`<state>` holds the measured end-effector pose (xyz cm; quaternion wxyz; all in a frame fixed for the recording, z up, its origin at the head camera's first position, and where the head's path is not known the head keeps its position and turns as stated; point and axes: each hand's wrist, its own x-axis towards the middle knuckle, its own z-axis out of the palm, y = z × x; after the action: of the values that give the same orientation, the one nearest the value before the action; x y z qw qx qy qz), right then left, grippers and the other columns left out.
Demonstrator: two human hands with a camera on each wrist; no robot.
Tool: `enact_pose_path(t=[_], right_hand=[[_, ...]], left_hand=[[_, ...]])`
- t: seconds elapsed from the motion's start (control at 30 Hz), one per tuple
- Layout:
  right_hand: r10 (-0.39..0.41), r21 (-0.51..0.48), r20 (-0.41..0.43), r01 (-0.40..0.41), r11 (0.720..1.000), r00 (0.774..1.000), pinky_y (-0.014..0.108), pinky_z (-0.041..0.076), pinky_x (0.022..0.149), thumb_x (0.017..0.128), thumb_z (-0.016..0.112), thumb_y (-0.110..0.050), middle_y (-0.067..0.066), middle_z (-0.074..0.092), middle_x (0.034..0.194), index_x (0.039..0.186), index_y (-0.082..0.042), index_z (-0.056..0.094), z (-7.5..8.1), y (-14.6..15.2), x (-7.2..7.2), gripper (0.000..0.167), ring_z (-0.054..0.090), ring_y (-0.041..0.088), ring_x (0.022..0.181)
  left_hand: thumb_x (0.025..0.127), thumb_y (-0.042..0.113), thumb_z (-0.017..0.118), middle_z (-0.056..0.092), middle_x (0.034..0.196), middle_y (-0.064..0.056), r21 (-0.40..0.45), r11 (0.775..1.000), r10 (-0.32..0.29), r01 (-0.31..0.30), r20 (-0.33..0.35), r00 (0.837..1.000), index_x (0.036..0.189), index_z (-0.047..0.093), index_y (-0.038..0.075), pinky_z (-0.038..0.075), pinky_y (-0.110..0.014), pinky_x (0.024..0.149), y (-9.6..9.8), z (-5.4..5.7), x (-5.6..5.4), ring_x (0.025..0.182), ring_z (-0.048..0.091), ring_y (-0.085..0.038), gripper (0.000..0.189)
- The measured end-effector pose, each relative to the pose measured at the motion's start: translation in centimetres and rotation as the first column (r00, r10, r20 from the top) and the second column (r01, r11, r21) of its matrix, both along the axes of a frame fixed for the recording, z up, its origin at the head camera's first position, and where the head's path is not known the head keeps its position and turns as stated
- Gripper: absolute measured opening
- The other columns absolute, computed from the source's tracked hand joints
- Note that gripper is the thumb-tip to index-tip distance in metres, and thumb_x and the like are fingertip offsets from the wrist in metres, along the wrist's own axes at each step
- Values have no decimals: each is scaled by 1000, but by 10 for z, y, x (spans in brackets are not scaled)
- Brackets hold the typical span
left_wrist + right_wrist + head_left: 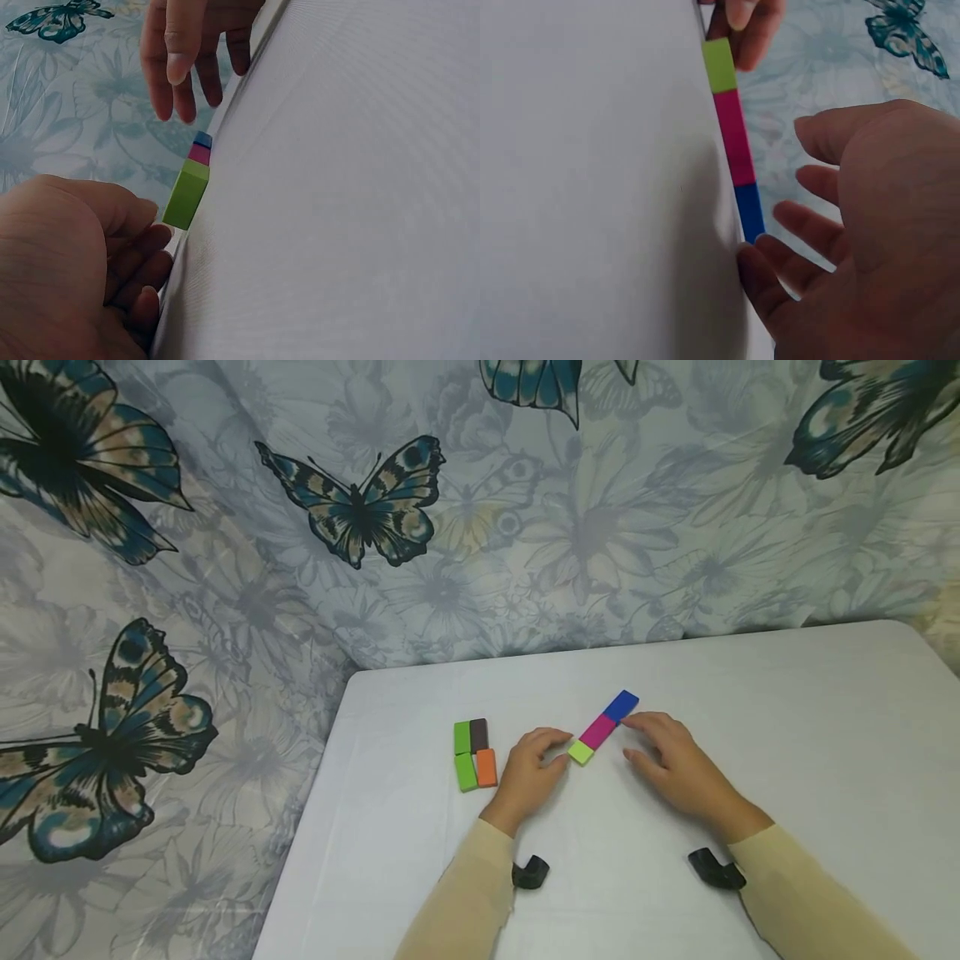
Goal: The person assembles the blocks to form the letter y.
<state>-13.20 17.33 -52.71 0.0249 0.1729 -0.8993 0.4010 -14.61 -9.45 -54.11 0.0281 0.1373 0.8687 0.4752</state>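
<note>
Three blocks form a slanting row on the white table: a yellow-green block [581,752] at the near end, a magenta block [597,732] in the middle and a blue block [622,706] at the far end. My left hand [528,772] is beside the row's near end, fingers loosely bent, fingertips right by the yellow-green block [187,195]. To the right of the row is my right hand [686,768], its thumb and fingers spread. In the right wrist view its fingertips lie at the end of the blue block [750,212]. Neither hand grips a block.
Left of my left hand, two green blocks [462,737], a dark brown block [478,736] and an orange block [486,767] lie grouped together. Behind the table [787,710] hangs a butterfly-patterned cloth [600,527]. Black wrist devices [531,872] show at both sleeves.
</note>
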Motion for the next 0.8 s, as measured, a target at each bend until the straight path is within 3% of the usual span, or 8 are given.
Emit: enact_pose_path(t=[0.23, 0.4, 0.57, 0.8], right_hand=[[94, 16, -34, -94, 995, 995, 70, 35, 116, 106, 74, -20, 19, 52, 158, 153, -3, 57, -3, -14, 16, 53, 41, 44, 148], [160, 30, -27, -159, 987, 987, 67, 31, 121, 107, 74, -25, 15, 45, 166, 156, -6, 56, -5, -21, 19, 56, 34, 42, 155], [185, 54, -2, -185, 981, 983, 69, 25, 122, 106, 74, -31, 11, 36, 173, 162, -10, 51, -9, -22, 20, 64, 25, 39, 161], [196, 123, 77, -204, 971, 978, 85, 22, 113, 106, 72, -45, 9, 26, 178, 168, -17, 44, -9, -22, 22, 74, 15, 40, 163]], left_hand=[[105, 12, 72, 69, 137, 11, 37, 999, -4, 4, -2, 1000, 138, 76, 16, 52, -35, 106, 1, 1, 2, 131, 58, -6, 33], [106, 12, 71, 69, 137, 10, 36, 999, -8, 8, -8, 1000, 139, 75, 16, 53, -34, 105, 0, 4, 3, 130, 58, -6, 33], [105, 8, 71, 71, 133, 7, 27, 1000, -8, 10, -82, 997, 138, 75, 11, 55, -33, 99, -2, 8, 3, 123, 63, -11, 33], [102, 4, 72, 72, 131, 6, 31, 998, 64, -60, -171, 983, 134, 76, 7, 57, -43, 97, -20, 21, 5, 120, 66, -23, 33]])
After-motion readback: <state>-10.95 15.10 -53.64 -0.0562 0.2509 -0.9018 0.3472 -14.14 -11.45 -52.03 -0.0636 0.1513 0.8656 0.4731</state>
